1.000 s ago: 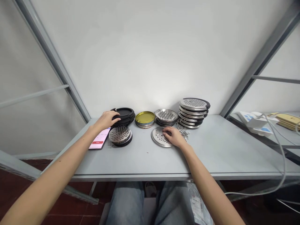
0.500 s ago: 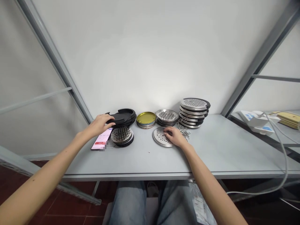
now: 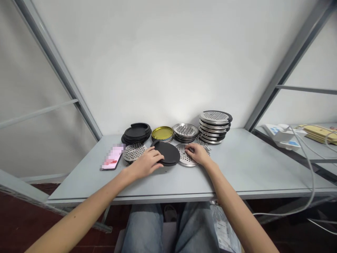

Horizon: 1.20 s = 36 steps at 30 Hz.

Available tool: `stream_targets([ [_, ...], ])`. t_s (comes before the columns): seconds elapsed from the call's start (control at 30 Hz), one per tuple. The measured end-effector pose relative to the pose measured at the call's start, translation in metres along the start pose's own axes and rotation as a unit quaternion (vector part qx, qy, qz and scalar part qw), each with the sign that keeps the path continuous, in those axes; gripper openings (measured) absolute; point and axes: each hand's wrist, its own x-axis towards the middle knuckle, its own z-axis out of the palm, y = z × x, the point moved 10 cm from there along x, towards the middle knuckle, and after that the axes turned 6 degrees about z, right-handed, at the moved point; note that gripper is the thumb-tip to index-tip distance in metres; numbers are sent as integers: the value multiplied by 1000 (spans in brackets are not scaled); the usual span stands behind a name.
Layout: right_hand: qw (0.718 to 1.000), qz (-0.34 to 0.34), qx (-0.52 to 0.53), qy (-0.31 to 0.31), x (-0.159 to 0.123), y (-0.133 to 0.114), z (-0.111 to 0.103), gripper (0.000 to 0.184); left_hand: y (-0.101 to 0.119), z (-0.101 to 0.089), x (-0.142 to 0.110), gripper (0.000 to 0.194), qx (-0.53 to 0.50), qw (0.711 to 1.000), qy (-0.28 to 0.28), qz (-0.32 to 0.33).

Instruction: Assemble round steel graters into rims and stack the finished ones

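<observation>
My left hand point(image 3: 149, 162) is closed on a black round holder point(image 3: 170, 153) with a raised rim, gripping its left edge. The holder is over the front of the table, beside a flat perforated metal grater disc point(image 3: 185, 160). My right hand point(image 3: 198, 153) has its fingers curled on that disc's right part. Behind my left hand lies a small stack of grater discs with raised teeth point(image 3: 134, 151), partly covered by the hand. Further back are stacked black holders point(image 3: 136, 131), a stack topped by a gold-yellow lid point(image 3: 162, 133), and a stack of toothed silver discs point(image 3: 185, 130).
A tall stack of grater discs in black holders point(image 3: 216, 117) stands at the back right, with a heap of small metal hooks point(image 3: 204, 144) before it. A phone point(image 3: 112, 158) lies at left. Grey frame posts flank the table point(image 3: 252, 168); a white cable point(image 3: 312, 175) hangs at right.
My left hand has taken a black holder off the back-left stack and brought it right and forward, next to the grater disc. My right hand stays on the disc.
</observation>
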Motion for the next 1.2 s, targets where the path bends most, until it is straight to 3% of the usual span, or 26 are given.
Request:
stream_targets([
  [0.1, 1000, 1, 13, -2, -2, 8, -5, 17, 3, 22, 2, 20, -26, 999, 21, 4],
  [0.3, 999, 31, 21, 4, -6, 29, -14, 20, -16, 52, -11, 20, -40, 997, 64, -32],
  [0.43, 1000, 26, 1, 10, -6, 31, -13, 21, -23, 63, -19, 20, -64, 993, 85, -51],
  [0.63, 993, 36, -84, 71, -6, 35, -20, 36, -22, 59, -22, 19, -83, 986, 125, -76],
  [0.9, 991, 78, -105, -4, -6, 47, -4, 50, -20, 44, -29, 14, -84, 976, 176, -93],
  [1.2, 993, 81, -82, 12, -6, 49, -8, 56, -26, 44, -29, 21, -85, 973, 182, -115],
])
